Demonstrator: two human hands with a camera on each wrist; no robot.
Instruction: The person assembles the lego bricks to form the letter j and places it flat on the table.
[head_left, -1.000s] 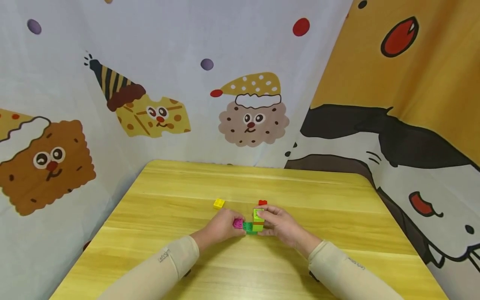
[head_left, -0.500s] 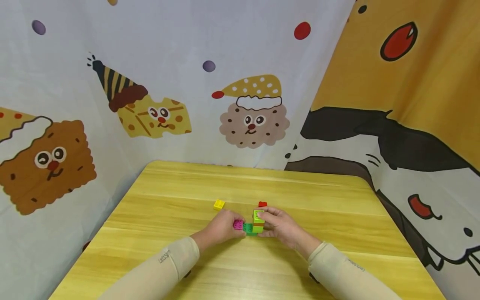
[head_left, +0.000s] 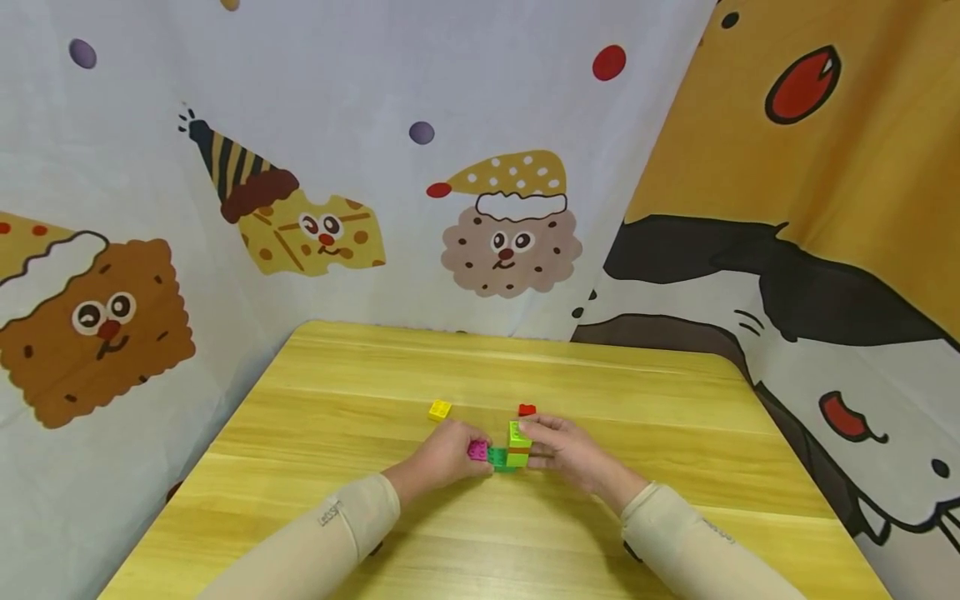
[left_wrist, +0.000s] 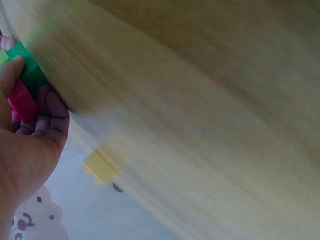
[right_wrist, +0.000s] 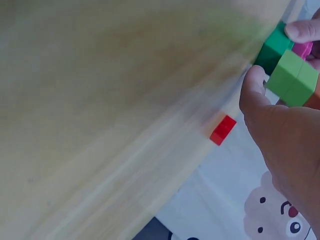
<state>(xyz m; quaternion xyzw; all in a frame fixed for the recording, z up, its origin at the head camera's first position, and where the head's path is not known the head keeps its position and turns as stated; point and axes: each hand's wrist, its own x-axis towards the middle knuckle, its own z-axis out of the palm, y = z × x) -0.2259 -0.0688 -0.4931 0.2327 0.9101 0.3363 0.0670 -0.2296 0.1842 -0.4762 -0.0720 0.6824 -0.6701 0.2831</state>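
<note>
Several toy building bricks are joined near the middle of the table. A green brick [head_left: 497,457] forms the low part, and a magenta brick [head_left: 478,451] is at its left end. A light-green brick stack [head_left: 518,442] with an orange layer stands upright on its right end. My left hand [head_left: 448,452] grips the magenta end, its thumb pressed on the green brick [left_wrist: 30,72] in the left wrist view. My right hand [head_left: 573,454] holds the stack from the right. Its thumb lies by the light-green brick [right_wrist: 290,80] in the right wrist view; other fingertips are partly hidden.
A loose yellow brick [head_left: 439,409] lies beyond my left hand, and a loose red brick [head_left: 527,410] lies just beyond my right. Behind the wooden table [head_left: 360,358] hangs a curtain [head_left: 360,92] printed with cartoon figures.
My right thumb has drawn back from the green base and up toward the stack's right side. The left hand and the bricks keep their places; the head view shifts slightly.
</note>
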